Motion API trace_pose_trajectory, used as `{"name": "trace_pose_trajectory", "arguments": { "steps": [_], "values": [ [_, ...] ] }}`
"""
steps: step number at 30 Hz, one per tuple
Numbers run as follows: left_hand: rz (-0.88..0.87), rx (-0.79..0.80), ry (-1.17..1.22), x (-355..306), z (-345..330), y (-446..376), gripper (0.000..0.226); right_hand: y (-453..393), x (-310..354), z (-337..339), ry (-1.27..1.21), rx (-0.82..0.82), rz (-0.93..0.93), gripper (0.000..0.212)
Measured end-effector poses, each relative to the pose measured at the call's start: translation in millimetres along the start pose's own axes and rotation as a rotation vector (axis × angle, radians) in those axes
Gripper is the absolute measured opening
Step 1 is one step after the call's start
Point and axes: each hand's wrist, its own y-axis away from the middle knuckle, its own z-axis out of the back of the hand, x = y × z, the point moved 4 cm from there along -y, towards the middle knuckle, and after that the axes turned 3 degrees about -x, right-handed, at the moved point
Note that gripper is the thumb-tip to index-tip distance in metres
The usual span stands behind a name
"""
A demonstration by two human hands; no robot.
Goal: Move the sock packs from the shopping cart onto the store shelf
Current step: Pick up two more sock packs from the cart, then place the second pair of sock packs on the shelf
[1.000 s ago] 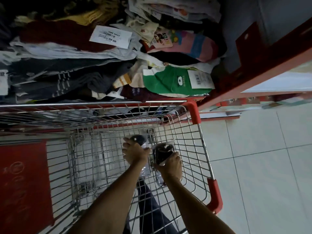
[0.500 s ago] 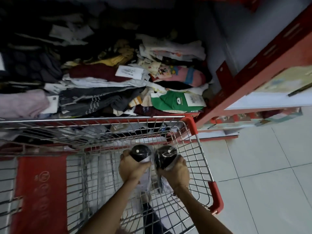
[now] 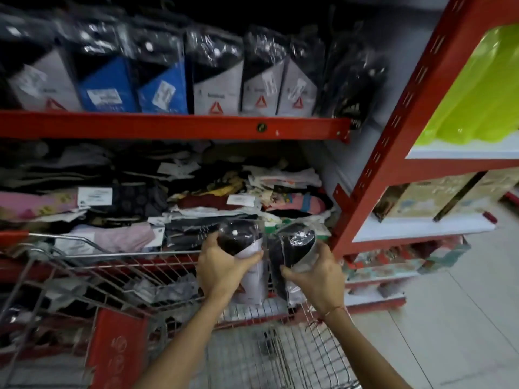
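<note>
Holding one sock pack in each of the hands, the person is standing over the shopping cart [image 3: 168,279] and facing the store shelf [image 3: 174,126]. The left hand [image 3: 222,272] is wrapping around the left sock pack [image 3: 247,248], a clear sleeve with dark socks above a pale card, thumb across its front. The right hand [image 3: 316,279] is gripping the right sock pack [image 3: 295,245] from the side and below, and that pack is tilting toward the other. The two packs are sitting close together, above the cart's far rim and in front of the lower shelf level, which is piled with loose socks [image 3: 196,203] and tags.

Matching upright packs [image 3: 216,82] are standing in a row on the upper level, so that row is probably where these belong, though that is only a judgement. The row is looking full from edge to edge, with a dark pack [image 3: 352,88] hanging at its right end. Pushing two more in at once could be knocking neighbours over or off the red lip. The plastic sleeves look slick, so a one-handed hold could be slipping during the lift, dropping a pack back into the cart or onto the loose pile. More wrapped items [image 3: 157,290] appear to be lying in the cart, so work is remaining.
</note>
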Motion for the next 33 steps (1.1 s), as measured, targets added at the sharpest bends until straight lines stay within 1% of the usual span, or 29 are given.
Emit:
{"name": "trace_pose_trajectory", "arguments": {
  "steps": [5,10,17,23,28,33],
  "values": [
    [-0.141,-0.11,0.034,-78,35,-24,0.096,-34,59,55,-0.052,-0.131,0.124,0.094],
    [-0.241,-0.212,0.083,-148,56,-52,0.095,-74,103,104,-0.101,-0.269,0.175,0.1],
    [-0.378,-0.324,0.134,-249,67,-84,0.102,-129,155,154,-0.134,-0.446,0.212,0.101],
    [-0.394,-0.402,0.188,-302,60,-104,0.097,-165,186,168,-0.167,-0.55,0.202,0.097],
    [-0.392,-0.478,0.221,-324,53,-123,0.093,-192,201,170,-0.207,-0.582,0.191,0.096],
    [-0.411,-0.531,0.225,-339,41,-140,0.094,-216,208,160,-0.297,-0.624,0.181,0.095]
  ]
}}
